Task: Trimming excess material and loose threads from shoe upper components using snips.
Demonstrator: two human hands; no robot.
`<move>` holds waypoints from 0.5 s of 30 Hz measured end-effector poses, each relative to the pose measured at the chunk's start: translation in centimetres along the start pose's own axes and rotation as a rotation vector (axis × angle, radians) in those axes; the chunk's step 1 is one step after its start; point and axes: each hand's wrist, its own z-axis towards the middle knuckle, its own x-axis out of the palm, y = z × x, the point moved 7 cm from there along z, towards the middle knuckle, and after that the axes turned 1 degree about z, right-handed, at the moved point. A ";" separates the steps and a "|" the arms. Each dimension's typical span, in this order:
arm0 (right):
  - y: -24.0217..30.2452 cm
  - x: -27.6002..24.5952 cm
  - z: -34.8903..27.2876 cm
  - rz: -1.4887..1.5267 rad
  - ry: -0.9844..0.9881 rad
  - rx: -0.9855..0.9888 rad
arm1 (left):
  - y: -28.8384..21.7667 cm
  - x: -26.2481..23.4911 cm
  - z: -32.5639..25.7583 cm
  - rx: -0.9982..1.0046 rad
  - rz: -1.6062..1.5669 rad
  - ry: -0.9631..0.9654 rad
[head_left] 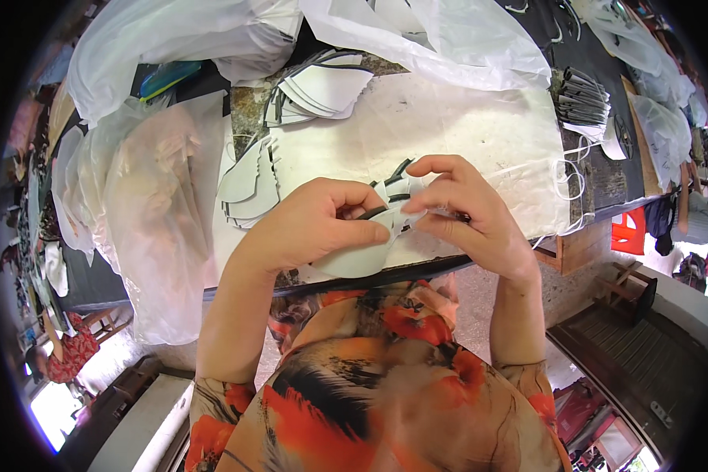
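Over the table's near edge, my left hand (311,224) grips a curved white cut piece (354,262) with a dark edge, thumb on top and fingers curled behind. Its right side carries dark-edged tabs or notches. At that side my right hand (476,216) has its fingers bent around the tabs, the thumb and a fingertip close together on them. The exact contact is partly hidden. Left of my hands lies a fanned pile of similar white pieces (248,185) with jagged edges. A second stack of white pieces (322,88) sits farther back.
A pale cloth sheet (480,130) covers the worktop. Clear plastic bags stand at the left (161,189) and back (456,47). A bundle of dark-edged pieces (584,101) and white cord loops (570,179) lie right. A red stool (628,230) stands beyond.
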 end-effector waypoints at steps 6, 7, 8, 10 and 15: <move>1.8 1.1 -0.3 -0.573 -0.011 -0.063 | 0.5 -0.3 -0.7 0.005 -0.197 0.080; 2.0 1.2 -0.3 -0.573 -0.012 -0.063 | 0.6 -0.3 -0.8 0.011 -0.228 0.088; 1.8 1.2 -0.3 -0.569 0.003 -0.004 | 0.8 -0.3 -0.8 0.011 -0.228 0.088; 1.3 1.3 -0.2 -0.564 0.016 0.056 | 1.3 -0.3 -0.9 0.028 -0.289 0.047; 0.6 1.2 -0.1 -0.466 -0.021 0.124 | 1.5 0.6 -1.0 0.036 -0.475 0.050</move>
